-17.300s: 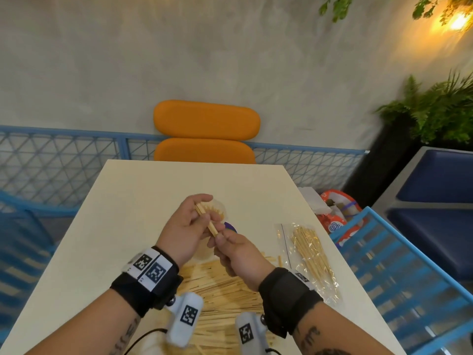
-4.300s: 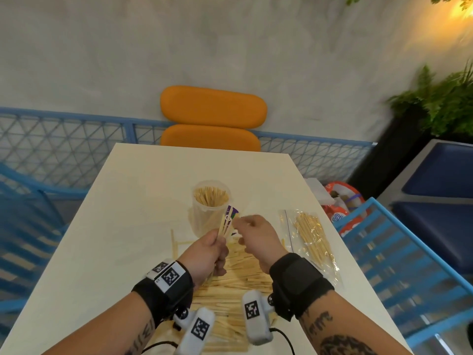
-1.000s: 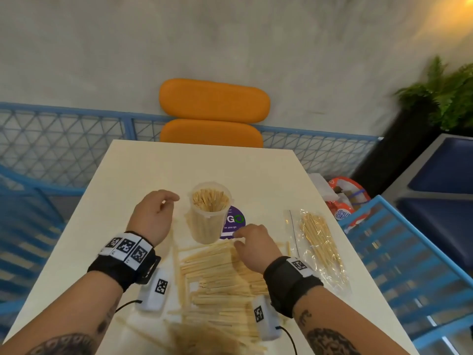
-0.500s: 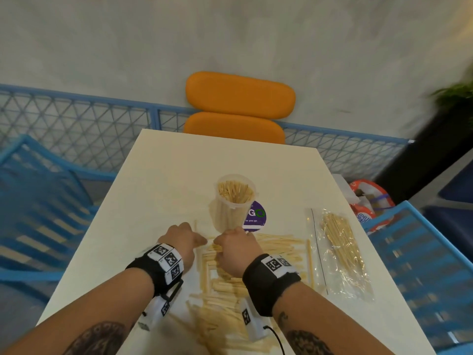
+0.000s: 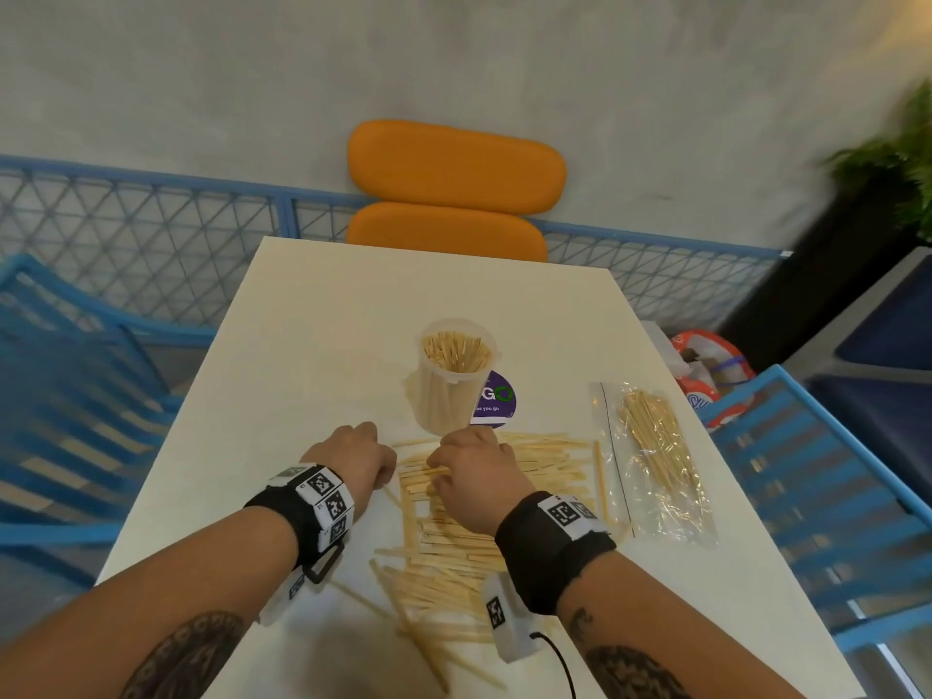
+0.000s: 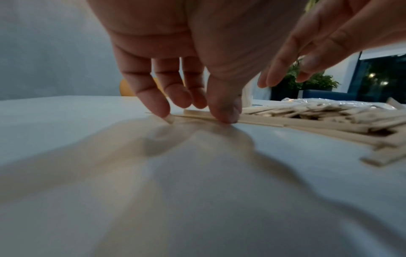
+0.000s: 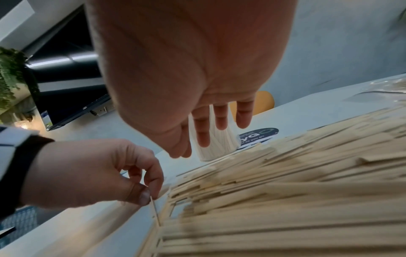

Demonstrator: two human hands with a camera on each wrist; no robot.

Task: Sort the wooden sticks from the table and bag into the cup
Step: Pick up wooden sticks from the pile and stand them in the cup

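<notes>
A clear plastic cup [image 5: 456, 380] packed with upright wooden sticks stands mid-table. Just in front of it a wide pile of loose flat sticks [image 5: 484, 527] covers the table. A clear zip bag [image 5: 655, 461] holding thinner sticks lies to the right of the pile. My left hand [image 5: 353, 461] is at the pile's left edge, and thumb and forefinger pinch one thin stick [image 7: 154, 212] against the tabletop. My right hand [image 5: 471, 474] hovers palm down over the far left part of the pile, its fingers [image 7: 220, 120] fairly straight and holding nothing.
A purple round sticker [image 5: 497, 401] lies beside the cup. The white table [image 5: 312, 315] has blue slatted chairs [image 5: 817, 496] on both sides and an orange chair [image 5: 454, 194] at its far end. A red and white bag [image 5: 711, 370] sits off the right edge.
My left hand came down from beside the cup to the pile's left edge and now pinches a stick. My right hand shifted left across the pile toward it.
</notes>
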